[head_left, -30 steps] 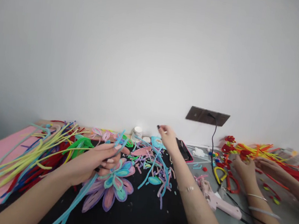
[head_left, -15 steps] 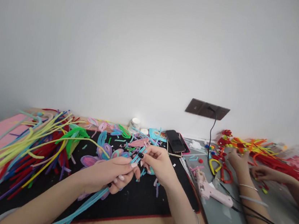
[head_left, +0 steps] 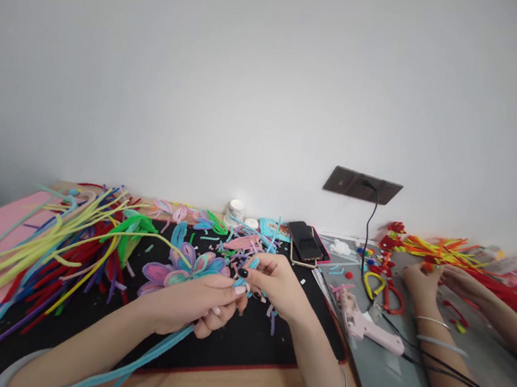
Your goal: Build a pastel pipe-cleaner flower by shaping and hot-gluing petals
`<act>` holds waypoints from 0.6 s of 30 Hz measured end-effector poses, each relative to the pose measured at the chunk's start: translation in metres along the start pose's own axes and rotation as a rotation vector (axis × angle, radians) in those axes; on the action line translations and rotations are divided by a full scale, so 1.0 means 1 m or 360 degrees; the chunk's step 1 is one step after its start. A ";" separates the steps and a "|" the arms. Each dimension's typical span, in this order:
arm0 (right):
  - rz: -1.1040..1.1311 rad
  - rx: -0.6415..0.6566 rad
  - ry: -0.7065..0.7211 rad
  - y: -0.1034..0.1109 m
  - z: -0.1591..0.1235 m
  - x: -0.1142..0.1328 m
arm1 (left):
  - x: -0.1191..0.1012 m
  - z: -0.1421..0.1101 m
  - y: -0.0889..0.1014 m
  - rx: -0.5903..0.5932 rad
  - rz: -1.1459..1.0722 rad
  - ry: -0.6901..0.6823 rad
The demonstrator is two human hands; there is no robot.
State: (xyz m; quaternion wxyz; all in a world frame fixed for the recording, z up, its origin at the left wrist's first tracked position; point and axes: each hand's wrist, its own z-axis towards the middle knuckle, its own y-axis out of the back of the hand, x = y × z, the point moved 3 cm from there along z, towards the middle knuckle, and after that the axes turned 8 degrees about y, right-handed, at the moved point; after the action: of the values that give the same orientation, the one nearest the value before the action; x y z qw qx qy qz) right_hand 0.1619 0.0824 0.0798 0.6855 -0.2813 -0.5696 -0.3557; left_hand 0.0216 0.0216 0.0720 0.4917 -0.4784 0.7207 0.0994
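Observation:
My left hand (head_left: 198, 302) is closed round a long light-blue pipe cleaner (head_left: 144, 358) that trails down to the lower left over the table edge. My right hand (head_left: 276, 280) pinches the upper end of that same blue pipe cleaner just past my left fingertips. Both hands hover over a black mat (head_left: 244, 342). Behind them lies a flower made of purple, pink and blue pipe-cleaner loops (head_left: 183, 266).
A heap of yellow, red, blue and green pipe cleaners (head_left: 53, 250) covers the left. Short cut pieces (head_left: 243, 245), two phones (head_left: 306, 243) and a small white cup (head_left: 235, 211) lie behind. A pink glue gun (head_left: 367, 326) with black cable lies right. Another person's hands (head_left: 436, 281) work among red and orange pieces.
My right hand came back from reaching at the table's rear and now pinches the blue pipe cleaner held in my left hand. The view tilted down slightly.

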 end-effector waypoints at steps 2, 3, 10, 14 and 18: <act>-0.0058 -0.0129 0.0055 0.008 0.000 0.003 | 0.001 -0.001 0.001 -0.0034 -0.0024 -0.0023; -0.0076 -0.0226 0.0090 0.013 0.000 0.005 | 0.002 -0.002 0.002 -0.0058 -0.0031 -0.0035; -0.0070 -0.0566 0.0179 0.046 -0.008 0.017 | 0.010 -0.011 0.014 -0.0378 0.0181 -0.0166; -0.0739 -0.0124 -0.0090 0.051 -0.024 0.028 | 0.010 -0.017 0.020 -0.0576 0.0579 -0.0168; -0.1677 0.0215 0.0027 0.021 -0.041 0.045 | 0.013 -0.022 0.011 -0.0694 0.1193 -0.0407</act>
State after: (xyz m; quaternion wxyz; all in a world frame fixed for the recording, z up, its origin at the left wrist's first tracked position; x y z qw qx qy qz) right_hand 0.2071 0.0552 0.1166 0.4350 0.0908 -0.6498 -0.6167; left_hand -0.0014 0.0060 0.0692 0.3947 -0.2606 0.7399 0.4784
